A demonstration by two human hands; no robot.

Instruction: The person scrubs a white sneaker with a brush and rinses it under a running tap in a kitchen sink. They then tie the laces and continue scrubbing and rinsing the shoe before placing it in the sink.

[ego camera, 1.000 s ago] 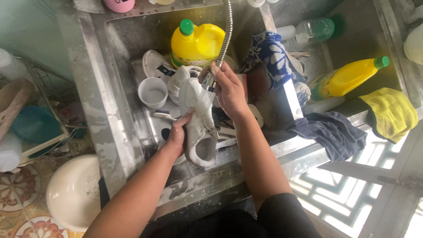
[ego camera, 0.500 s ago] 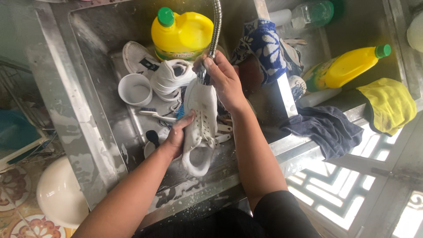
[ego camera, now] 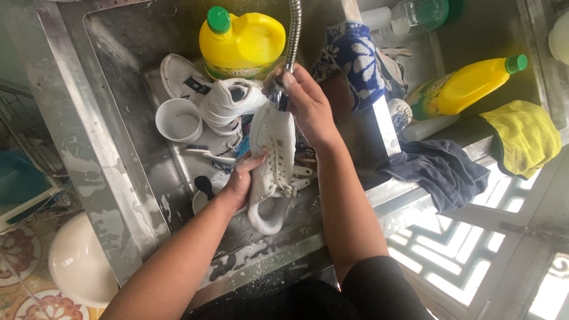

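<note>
Head view: a white sneaker (ego camera: 271, 169) is held over the steel sink (ego camera: 112, 59), sole up, its long axis running near to far, the rounded end toward the person and the far end under the spray nozzle (ego camera: 278, 95). The left hand (ego camera: 242, 178) curls around the sneaker's left edge, gripping it at mid-length. The right hand (ego camera: 305, 101) is closed around the nozzle at the end of a flexible metal hose (ego camera: 293, 29), just above the shoe's far end. Beyond lie a second white sneaker (ego camera: 228, 104), a white cup (ego camera: 178, 120) and a yellow jug (ego camera: 243, 38). A dark cloth (ego camera: 441, 172) drapes over the sink's right rim.
</note>
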